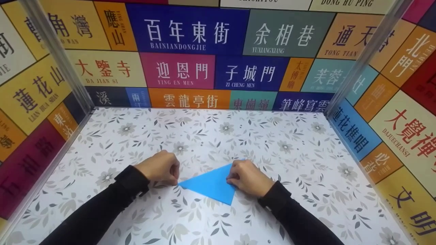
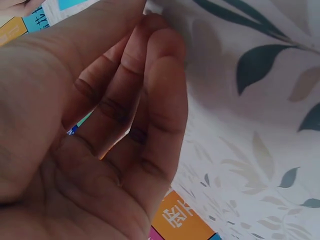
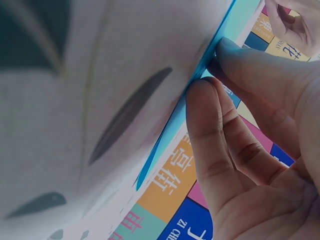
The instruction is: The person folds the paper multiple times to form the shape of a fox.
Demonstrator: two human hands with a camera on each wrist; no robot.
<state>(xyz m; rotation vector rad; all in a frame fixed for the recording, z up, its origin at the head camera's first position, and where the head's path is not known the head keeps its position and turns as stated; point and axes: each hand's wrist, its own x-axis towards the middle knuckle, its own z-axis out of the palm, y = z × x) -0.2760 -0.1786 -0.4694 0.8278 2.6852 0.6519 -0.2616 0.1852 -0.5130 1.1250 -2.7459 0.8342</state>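
Observation:
A blue sheet of paper (image 1: 211,183), folded to a triangle, lies on the patterned tabletop. Its narrow corner points left and meets the fingertips of my left hand (image 1: 161,168), which pinch at that corner. In the left wrist view the left hand (image 2: 110,110) shows thumb and fingers drawn together; the paper between them is hidden. At the paper's right edge, my right hand (image 1: 247,178) pinches with thumb and fingers, covering part of that edge. The right wrist view has the fingertips (image 3: 202,97) right against the thin blue paper (image 3: 172,117), low over the table.
White cloth with grey leaves and flowers covers the table (image 1: 204,143). Colourful panels with printed characters (image 1: 190,30) stand upright at the back, left and right. Clear corner strips (image 1: 64,64) join the panels. Black sleeves (image 1: 92,207) and wrist bands cover both arms.

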